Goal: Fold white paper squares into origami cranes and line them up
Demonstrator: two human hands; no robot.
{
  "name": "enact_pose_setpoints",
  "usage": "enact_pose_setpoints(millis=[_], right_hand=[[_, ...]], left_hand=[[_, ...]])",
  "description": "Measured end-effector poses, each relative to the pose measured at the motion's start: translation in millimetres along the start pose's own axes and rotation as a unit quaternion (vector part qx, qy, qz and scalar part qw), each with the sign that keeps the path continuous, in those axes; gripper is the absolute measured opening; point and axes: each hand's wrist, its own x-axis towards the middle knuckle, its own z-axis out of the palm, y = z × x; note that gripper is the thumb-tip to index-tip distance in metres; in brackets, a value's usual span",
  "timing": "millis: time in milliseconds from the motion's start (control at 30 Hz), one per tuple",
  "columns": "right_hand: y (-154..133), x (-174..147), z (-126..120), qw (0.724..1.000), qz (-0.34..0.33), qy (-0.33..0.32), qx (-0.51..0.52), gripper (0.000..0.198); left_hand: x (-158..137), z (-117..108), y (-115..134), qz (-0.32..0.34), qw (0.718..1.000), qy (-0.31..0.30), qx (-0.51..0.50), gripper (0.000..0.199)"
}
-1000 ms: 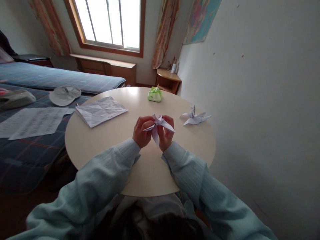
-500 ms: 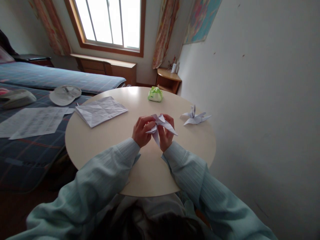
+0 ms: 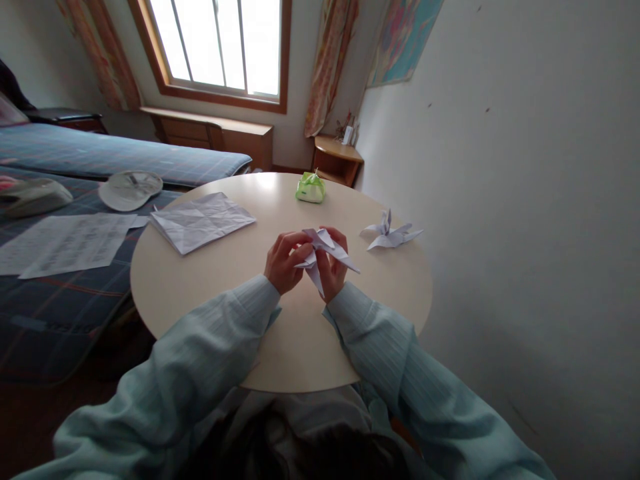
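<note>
Both hands, left hand [image 3: 283,261] & right hand [image 3: 334,267], are pinching a folded paper shape [image 3: 325,252] w/ closed fingers above the round table [image 3: 210,293]; a finished paper crane [image 3: 391,235] is lying nearby.

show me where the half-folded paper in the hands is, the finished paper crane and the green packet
half-folded paper [image 3: 327,253], head view, on the pointed flap between both hands
finished paper crane [image 3: 391,235], head view, on its body where the wings meet
green packet [image 3: 310,189], head view, on the middle of its top

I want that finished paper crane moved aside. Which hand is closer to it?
Probably the right hand: the finished crane lies on its side of the table. The left hand is farther; both pinch the half-folded paper.
</note>
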Motion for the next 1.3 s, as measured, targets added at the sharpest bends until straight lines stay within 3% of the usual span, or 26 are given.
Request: enact_pose_setpoints(millis=[233, 533, 667, 800, 900, 967, 1033, 1300], right_hand=[[-2, 2, 4, 0.999, 0.001, 0.048, -0.006, 0.031], [2, 7, 7, 0.992, 0.094, 0.087, -0.012, 0.025], [-1, 8, 7, 0.988, 0.12, 0.089, -0.029, 0.031], [-2, 10, 8, 0.988, 0.147, 0.052, -0.02, 0.038], [3, 13, 9, 0.981, 0.187, 0.045, 0.011, 0.032], [10, 14, 9, 0.975, 0.214, 0.06, 0.029, 0.023], [18, 16, 8, 0.966, 0.246, 0.066, 0.047, 0.018], [48, 23, 1, 0.931, 0.351, 0.03, 0.095, 0.03]], left_hand=[[1, 1, 1, -0.024, 0.999, 0.015, -0.038, 0.009], [1, 6, -2, -0.228, 0.964, 0.066, -0.118, 0.028], [4, 8, 0, -0.367, 0.91, 0.078, -0.175, 0.034], [7, 12, -3, -0.485, 0.827, 0.055, -0.278, 0.033], [5, 15, -10, -0.545, 0.771, 0.021, -0.329, 0.029], [2, 17, -16, -0.563, 0.754, -0.011, -0.338, 0.027], [-1, 18, -23, -0.566, 0.751, -0.059, -0.335, 0.025], [-15, 17, -49, -0.482, 0.821, -0.181, -0.249, 0.03]])
